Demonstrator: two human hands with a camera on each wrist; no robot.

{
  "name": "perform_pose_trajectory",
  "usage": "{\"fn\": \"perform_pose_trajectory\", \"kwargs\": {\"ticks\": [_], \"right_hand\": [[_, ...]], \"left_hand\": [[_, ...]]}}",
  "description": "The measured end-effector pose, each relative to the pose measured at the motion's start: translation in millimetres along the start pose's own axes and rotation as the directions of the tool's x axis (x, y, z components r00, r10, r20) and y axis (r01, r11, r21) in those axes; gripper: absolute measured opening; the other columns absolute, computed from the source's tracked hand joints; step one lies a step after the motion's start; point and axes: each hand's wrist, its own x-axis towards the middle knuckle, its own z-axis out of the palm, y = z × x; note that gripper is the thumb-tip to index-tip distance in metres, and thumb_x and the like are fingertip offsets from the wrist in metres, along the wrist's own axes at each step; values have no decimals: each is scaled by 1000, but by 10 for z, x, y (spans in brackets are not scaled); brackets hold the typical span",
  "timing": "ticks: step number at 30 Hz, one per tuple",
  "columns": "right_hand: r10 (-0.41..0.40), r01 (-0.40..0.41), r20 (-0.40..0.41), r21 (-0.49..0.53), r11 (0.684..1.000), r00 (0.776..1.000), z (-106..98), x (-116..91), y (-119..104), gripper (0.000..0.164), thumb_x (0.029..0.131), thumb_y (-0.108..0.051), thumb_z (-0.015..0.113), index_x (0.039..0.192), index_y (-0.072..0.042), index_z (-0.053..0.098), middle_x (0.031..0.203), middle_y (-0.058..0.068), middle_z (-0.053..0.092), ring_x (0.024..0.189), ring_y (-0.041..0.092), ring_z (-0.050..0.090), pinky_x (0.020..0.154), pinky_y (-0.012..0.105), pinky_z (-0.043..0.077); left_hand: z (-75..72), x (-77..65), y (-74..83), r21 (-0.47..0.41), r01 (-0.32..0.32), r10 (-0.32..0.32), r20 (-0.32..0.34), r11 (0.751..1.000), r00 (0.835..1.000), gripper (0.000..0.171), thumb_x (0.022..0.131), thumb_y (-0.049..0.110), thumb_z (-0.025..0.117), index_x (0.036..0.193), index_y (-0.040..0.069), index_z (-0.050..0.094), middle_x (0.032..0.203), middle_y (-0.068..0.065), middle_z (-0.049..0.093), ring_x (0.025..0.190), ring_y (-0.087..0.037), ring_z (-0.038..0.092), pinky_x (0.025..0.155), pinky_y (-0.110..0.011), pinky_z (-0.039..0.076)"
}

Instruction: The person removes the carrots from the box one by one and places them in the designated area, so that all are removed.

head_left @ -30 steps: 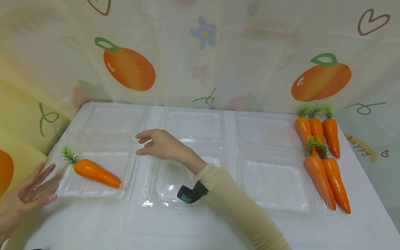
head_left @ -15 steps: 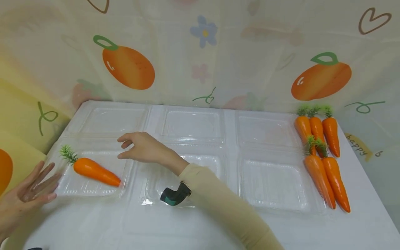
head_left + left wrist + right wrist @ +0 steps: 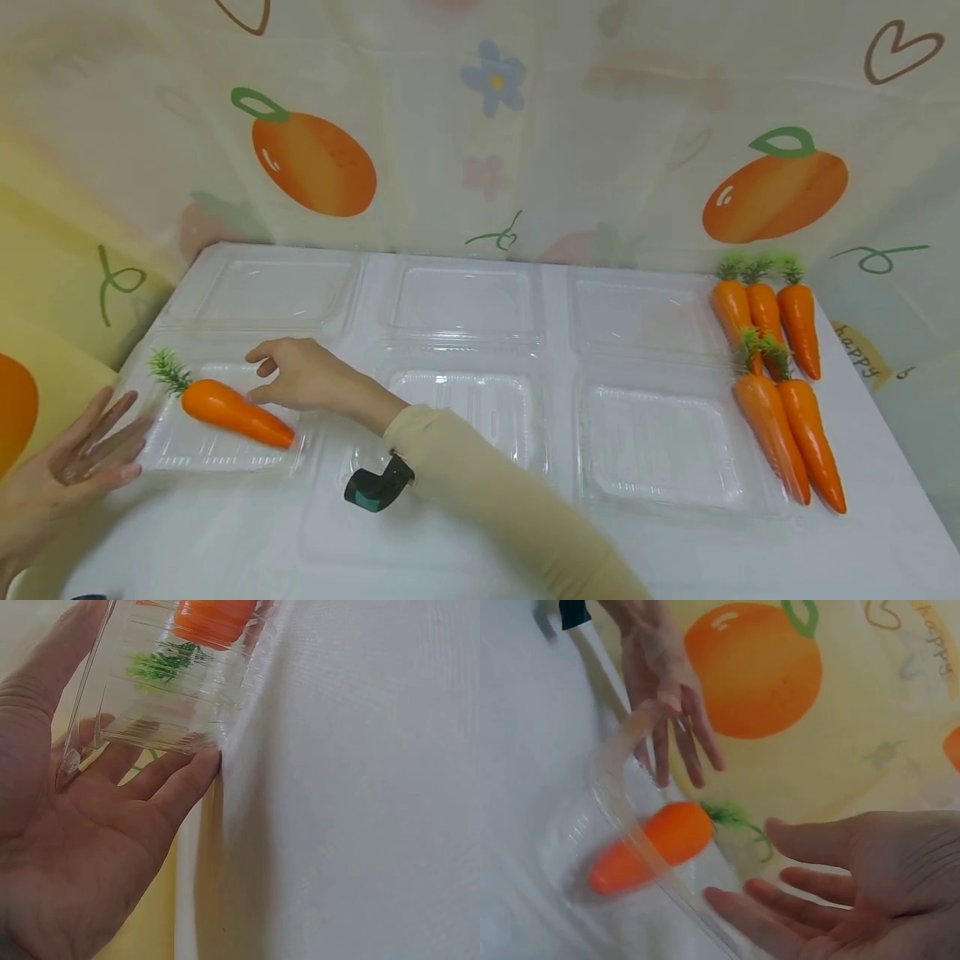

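An orange toy carrot [image 3: 236,414] with a green tuft lies slantwise in the base of the left clear plastic box [image 3: 180,460], whose lid [image 3: 285,287] is folded back. At that box's left end, my left hand [image 3: 71,475] has its fingers spread out straight; in the left wrist view, the fingertips [image 3: 201,766] are at the box's edge. Just right of the carrot, my right hand [image 3: 300,375] hovers over the same box with fingers loosely bent and nothing in them. The right wrist view shows its thumb [image 3: 810,840] and fingers apart, near the box's rim.
A middle clear box [image 3: 465,400] and a right one [image 3: 660,442] also lie opened flat, with nothing inside. Several carrots [image 3: 813,446] are grouped at the table's right side, some overlapping the right box's edge. A fruit-printed curtain [image 3: 600,150] hangs behind the white table.
My right hand has moved left and slightly nearer, from over the gap between the left and middle boxes to beside the carrot. The left hand and the carrot have stayed put.
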Motion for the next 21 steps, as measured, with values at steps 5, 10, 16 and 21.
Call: {"fn": "perform_pose_trajectory", "kwargs": {"ticks": [5, 10, 16, 21], "right_hand": [[-30, 21, -59, -151, 988, 998, 222, 83, -18, 45, 92, -30, 69, 134, -20, 59, 118, -12, 66, 99, -3, 59, 79, 6, 41], [-35, 12, -61, -345, 938, 998, 370, 126, -39, 45, 93, -30, 65, 136, -21, 57, 121, -13, 63, 103, 0, 58, 88, 10, 43], [-22, 0, -49, -414, 910, 999, 462, 189, -83, 51, 93, -33, 64, 140, -19, 50, 106, -11, 64, 82, 1, 56, 71, 12, 44], [3, -33, -64, -459, 888, 998, 521, 226, -101, 50, 93, -36, 63, 139, -23, 49, 104, -12, 64, 81, 2, 58, 68, 14, 46]], "left_hand": [[-8, -9, 4, 25, 6, -6, -4, 1000, 1000, 92, 90, -27, 40, 159, 22, 2, 155, 20, 32, 124, 0, 52, 88, -15, 51], [25, 1, 24, 53, 5, -6, 5, 999, 1000, 91, 90, -27, 41, 159, 19, 2, 157, 16, 30, 125, 0, 51, 88, -14, 50], [40, -6, 46, 85, 35, -32, -37, 996, 999, 91, 91, -24, 43, 159, 23, 3, 156, 20, 31, 122, 4, 52, 85, -13, 50], [55, -18, 45, 54, 12, -10, -34, 998, 999, 92, 90, -27, 42, 159, 20, 4, 154, 19, 35, 123, 1, 53, 87, -14, 50]]}}
